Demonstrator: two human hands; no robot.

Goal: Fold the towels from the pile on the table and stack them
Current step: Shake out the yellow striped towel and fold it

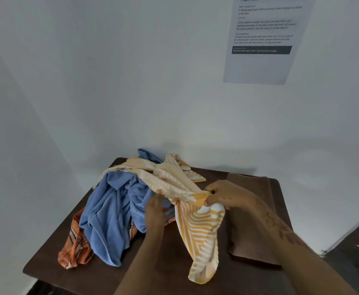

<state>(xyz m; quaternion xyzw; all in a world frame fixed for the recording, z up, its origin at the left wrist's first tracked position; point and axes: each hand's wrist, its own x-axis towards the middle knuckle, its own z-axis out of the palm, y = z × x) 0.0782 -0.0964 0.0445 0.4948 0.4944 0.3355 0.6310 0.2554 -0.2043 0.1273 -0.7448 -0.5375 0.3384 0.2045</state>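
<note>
A loose pile of towels lies on the dark brown table point(102, 271). On top is a yellow-and-white striped towel point(197, 228), whose gathered edge my right hand point(227, 194) grips while its lower part hangs over the table. A crumpled blue towel point(110, 216) lies to its left, with an orange plaid towel point(76, 245) underneath. My left hand point(155, 209) reaches, blurred, to the blue towel beside the striped one; its grip cannot be made out. A folded brown towel point(251, 226) lies flat at the table's right side.
The table stands in a corner of white walls. A printed paper sheet point(264, 39) hangs on the wall at the upper right. A dark floor area point(357, 248) shows past the table's right edge.
</note>
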